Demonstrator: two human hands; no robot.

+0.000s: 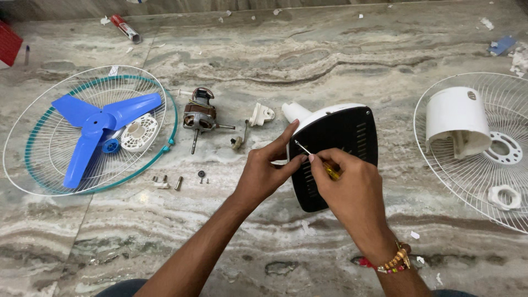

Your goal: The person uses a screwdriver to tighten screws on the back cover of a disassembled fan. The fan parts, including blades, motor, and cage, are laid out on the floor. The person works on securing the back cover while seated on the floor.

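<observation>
On a marble floor (330, 60), the black-and-white fan base (335, 154) lies near the middle, tipped on edge. The left hand (264, 173) pinches its rim; the right hand (349, 190) grips a screwdriver (316, 159). The tip could slip, and loose screws (170, 181) nearby may scatter.

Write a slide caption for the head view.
Right hand works a screwdriver on a fan base, steadied by the left hand.

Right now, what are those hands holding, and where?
Right hand grips a small screwdriver by its yellow handle; left hand steadies the black fan base at its edge.
</observation>
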